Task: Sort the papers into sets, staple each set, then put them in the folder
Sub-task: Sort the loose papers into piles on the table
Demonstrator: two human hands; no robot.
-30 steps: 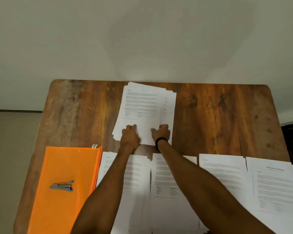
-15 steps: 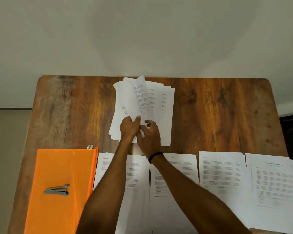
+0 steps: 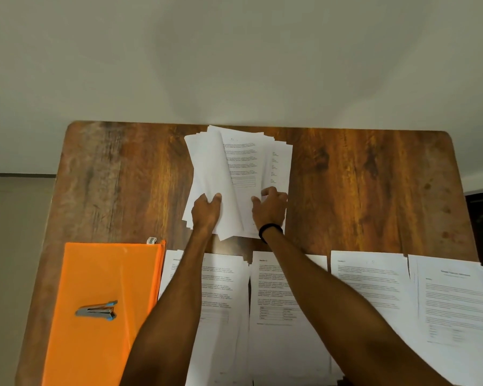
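Centrally, at the wooden tabletop's (image 3: 374, 190) far edge, lies a loose stack of papers (image 3: 279, 162). The left hand (image 3: 207, 211) pinches a lifted sheet (image 3: 207, 162); the right hand (image 3: 271, 210) presses on the stack with fingers relaxed. An orange folder (image 3: 95, 274) carrying a stapler (image 3: 96, 311) occupies the near left corner, beside four paper piles (image 3: 371, 277) along the near edge.

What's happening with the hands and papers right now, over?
Left hand grips lifted sheets from far pile; right hand rests on it. Stapler idle on orange folder. Nothing blocks the hands.
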